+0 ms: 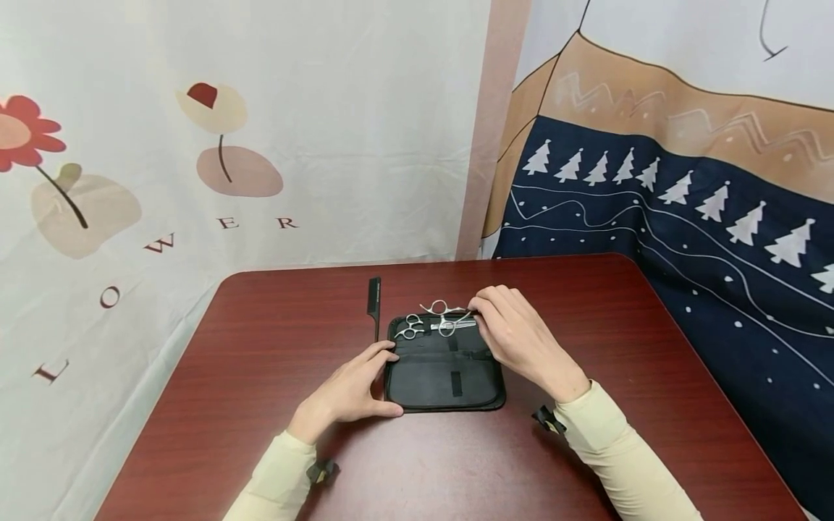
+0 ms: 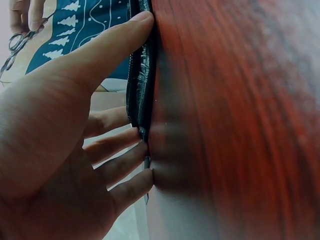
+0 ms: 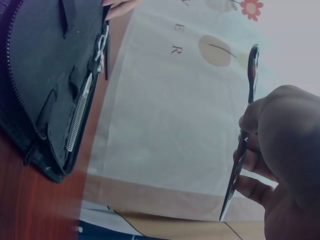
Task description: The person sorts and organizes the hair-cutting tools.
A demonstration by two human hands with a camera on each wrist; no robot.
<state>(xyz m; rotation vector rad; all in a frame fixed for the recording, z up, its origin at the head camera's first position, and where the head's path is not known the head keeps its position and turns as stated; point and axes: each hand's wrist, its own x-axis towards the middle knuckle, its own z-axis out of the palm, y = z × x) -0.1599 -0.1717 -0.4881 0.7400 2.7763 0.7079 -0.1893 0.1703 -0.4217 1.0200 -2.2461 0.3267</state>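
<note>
On the red-brown worktop (image 1: 260, 347), head view: black zip case (image 1: 423, 380) lies with its looped inside facing up. My left grip (image 1: 348, 387) is spread wide along the case's left side, thumb at the near corner, fingers near the far one; touching, not closed round it. My right grip (image 1: 515, 333) pinches silver scissors (image 1: 447, 313) over the case's far edge, rings pointing left. Second pair of scissors (image 1: 412, 327) lies inside the case at the far left. Black comb (image 1: 374, 295) on the worktop, just beyond the left grip, handle end towards me. Pale sleeves (image 1: 280, 470) on both arms; printed cloth (image 1: 365, 145) behind.

Left wrist view: thumb laid against the case edge, other fingers straight and apart. Held scissors show small at upper left, below my right fingers.

Right wrist view: thumb and fingertips nearly together on the held scissors, which stand clear of the case, one end up, the narrow tip down. Toothed silver blade (image 3: 79, 117) lies in the case near its far edge.
</note>
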